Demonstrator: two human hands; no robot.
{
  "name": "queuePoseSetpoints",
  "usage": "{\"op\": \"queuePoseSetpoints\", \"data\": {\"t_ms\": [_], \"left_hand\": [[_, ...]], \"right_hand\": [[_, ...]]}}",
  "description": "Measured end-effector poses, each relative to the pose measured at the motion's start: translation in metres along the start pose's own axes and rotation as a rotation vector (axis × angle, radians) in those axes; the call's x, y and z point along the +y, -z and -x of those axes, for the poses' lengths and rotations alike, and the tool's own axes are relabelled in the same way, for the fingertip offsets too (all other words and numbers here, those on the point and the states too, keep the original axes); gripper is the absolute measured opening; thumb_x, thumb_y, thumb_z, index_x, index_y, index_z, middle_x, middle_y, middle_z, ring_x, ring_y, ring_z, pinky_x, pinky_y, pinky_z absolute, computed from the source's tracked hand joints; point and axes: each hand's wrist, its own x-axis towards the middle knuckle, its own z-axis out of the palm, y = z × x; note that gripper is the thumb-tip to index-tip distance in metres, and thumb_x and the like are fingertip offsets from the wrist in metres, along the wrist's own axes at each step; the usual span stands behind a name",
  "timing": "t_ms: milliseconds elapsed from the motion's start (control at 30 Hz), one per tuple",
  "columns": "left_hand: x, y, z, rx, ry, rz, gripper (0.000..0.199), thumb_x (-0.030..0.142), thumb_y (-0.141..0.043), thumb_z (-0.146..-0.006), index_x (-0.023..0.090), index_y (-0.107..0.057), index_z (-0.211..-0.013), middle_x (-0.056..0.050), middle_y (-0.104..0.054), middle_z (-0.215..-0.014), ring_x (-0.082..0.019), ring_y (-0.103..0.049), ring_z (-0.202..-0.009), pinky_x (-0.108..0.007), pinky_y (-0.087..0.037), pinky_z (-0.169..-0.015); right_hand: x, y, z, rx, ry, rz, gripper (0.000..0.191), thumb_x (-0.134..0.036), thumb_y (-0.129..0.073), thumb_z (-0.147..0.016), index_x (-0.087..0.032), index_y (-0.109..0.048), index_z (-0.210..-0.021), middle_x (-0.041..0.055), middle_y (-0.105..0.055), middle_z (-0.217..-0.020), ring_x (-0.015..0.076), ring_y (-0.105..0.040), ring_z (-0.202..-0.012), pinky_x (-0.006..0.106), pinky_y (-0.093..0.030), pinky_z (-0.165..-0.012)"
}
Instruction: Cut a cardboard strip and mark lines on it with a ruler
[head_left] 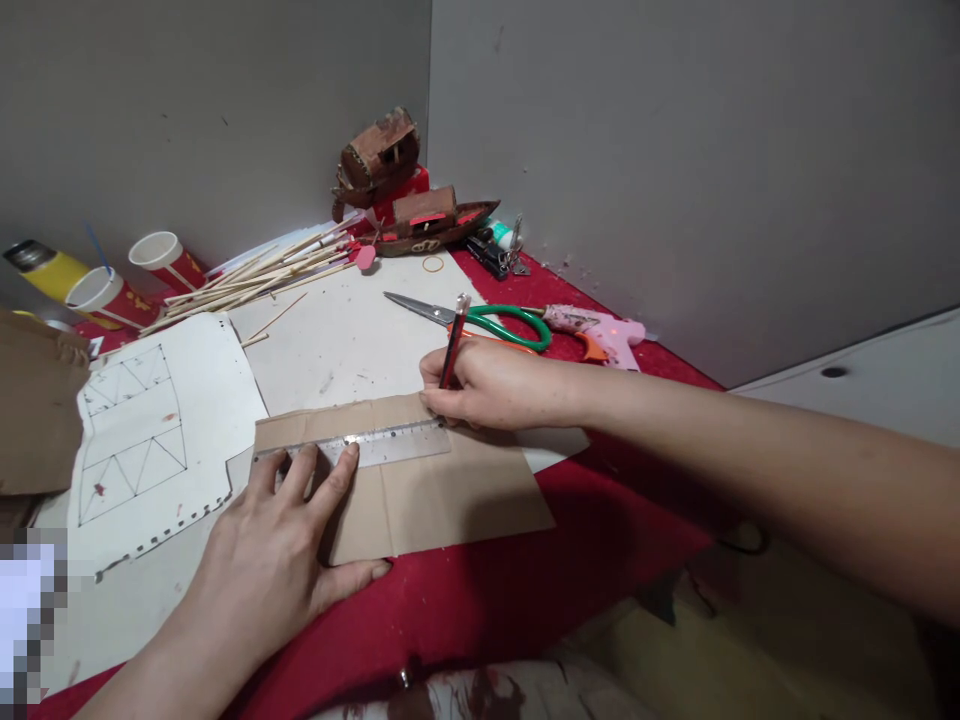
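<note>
My left hand lies with spread fingers on a clear ruler, pressing it against a piece of brown cardboard. The thumb rests near the cardboard's lower edge. In my right hand is a red and black pencil, held upright with the fingers closed around it at the ruler's right end. The pencil's tip is hidden behind the fingers. Just beyond that hand lie scissors with green handles, their blades pointing left. A paper with a drawn truss pattern is to the left of the cardboard.
Thin wooden sticks lie in a pile at the back, near two paper cups and a yellow bottle. Brown model boats stand in the corner. A pink glue gun lies at the right on the red tablecloth.
</note>
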Motion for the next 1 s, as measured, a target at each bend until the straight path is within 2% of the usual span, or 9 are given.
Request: {"op": "queuePoseSetpoints", "data": {"t_ms": [233, 433, 533, 667, 733, 800, 833, 900, 1000], "left_hand": [[-0.001, 0.001, 0.0, 0.02, -0.01, -0.008, 0.088, 0.073, -0.063, -0.08, 0.018, -0.051, -0.148, -0.016, -0.063, -0.118, -0.037, -0.055, -0.104, -0.043, -0.057, -0.073], [-0.001, 0.0, 0.0, 0.024, -0.013, -0.011, 0.088, 0.075, -0.059, -0.082, 0.019, -0.05, -0.149, -0.016, -0.063, -0.12, -0.037, -0.055, -0.105, -0.043, -0.058, -0.074], [-0.001, -0.001, 0.001, 0.022, -0.003, -0.003, 0.086, 0.074, -0.057, -0.083, 0.02, -0.049, -0.15, -0.017, -0.062, -0.123, -0.038, -0.054, -0.108, -0.044, -0.057, -0.075], [0.001, -0.004, 0.004, 0.045, 0.005, 0.014, 0.084, 0.074, -0.057, -0.083, 0.021, -0.05, -0.149, -0.017, -0.062, -0.127, -0.038, -0.054, -0.112, -0.045, -0.057, -0.081], [0.001, -0.006, 0.007, 0.065, 0.009, 0.02, 0.083, 0.072, -0.059, -0.083, 0.021, -0.05, -0.148, -0.017, -0.062, -0.13, -0.039, -0.054, -0.114, -0.047, -0.056, -0.084], [-0.001, -0.01, 0.01, 0.096, -0.001, 0.029, 0.084, 0.07, -0.061, -0.083, 0.02, -0.05, -0.148, -0.018, -0.061, -0.133, -0.041, -0.054, -0.117, -0.05, -0.056, -0.087], [-0.002, -0.012, 0.012, 0.113, -0.01, 0.035, 0.084, 0.07, -0.061, -0.082, 0.019, -0.05, -0.148, -0.018, -0.06, -0.135, -0.042, -0.054, -0.119, -0.052, -0.055, -0.089], [-0.004, -0.016, 0.015, 0.141, -0.031, 0.052, 0.085, 0.07, -0.062, -0.082, 0.018, -0.051, -0.148, -0.019, -0.058, -0.14, -0.044, -0.052, -0.124, -0.055, -0.053, -0.094], [-0.008, -0.019, 0.02, 0.155, -0.058, 0.092, 0.083, 0.067, -0.063, -0.084, 0.015, -0.05, -0.148, -0.019, -0.053, -0.147, -0.045, -0.048, -0.132, -0.059, -0.047, -0.102]], "right_hand": [[0.011, -0.001, 0.003, -0.001, -0.015, -0.066, 0.02, -0.012, -0.052, -0.082, -0.019, -0.049, -0.063, -0.0028, -0.055, -0.057, 0.0097, -0.048, -0.053, 0.022, -0.035, -0.053], [0.011, 0.0, 0.006, -0.015, -0.04, -0.12, 0.021, -0.012, -0.054, -0.084, -0.019, -0.048, -0.065, -0.0039, -0.054, -0.055, 0.0088, -0.047, -0.05, 0.022, -0.035, -0.051], [0.011, 0.001, 0.011, -0.016, -0.041, -0.239, 0.02, -0.017, -0.054, -0.088, -0.019, -0.049, -0.068, -0.0031, -0.056, -0.058, 0.0091, -0.051, -0.05, 0.022, -0.037, -0.05], [0.015, -0.005, 0.021, 0.097, 0.019, -0.438, 0.024, -0.031, -0.044, -0.1, -0.017, -0.056, -0.084, 0.0028, -0.067, -0.074, 0.0098, -0.058, -0.054, 0.021, -0.044, -0.052], [0.017, -0.014, 0.024, 0.178, 0.11, -0.377, 0.026, -0.033, -0.043, -0.102, -0.016, -0.059, -0.089, 0.0054, -0.07, -0.081, 0.012, -0.062, -0.064, 0.024, -0.048, -0.06], [0.015, -0.025, 0.026, 0.203, 0.188, -0.204, 0.019, -0.031, -0.053, -0.098, -0.015, -0.064, -0.097, 0.0084, -0.071, -0.091, 0.0167, -0.065, -0.079, 0.028, -0.049, -0.071], [0.012, -0.031, 0.027, 0.185, 0.213, -0.095, 0.019, -0.03, -0.059, -0.095, -0.014, -0.065, -0.104, 0.0104, -0.071, -0.097, 0.0197, -0.065, -0.086, 0.031, -0.049, -0.076], [0.004, -0.042, 0.028, 0.109, 0.237, 0.107, 0.032, -0.03, -0.069, -0.09, -0.013, -0.064, -0.117, 0.0143, -0.069, -0.106, 0.0254, -0.063, -0.097, 0.036, -0.048, -0.083], [-0.011, -0.052, 0.031, 0.025, 0.203, 0.29, 0.035, -0.026, -0.065, -0.092, -0.014, -0.062, -0.124, 0.016, -0.067, -0.11, 0.029, -0.061, -0.102, 0.04, -0.047, -0.086]]}}
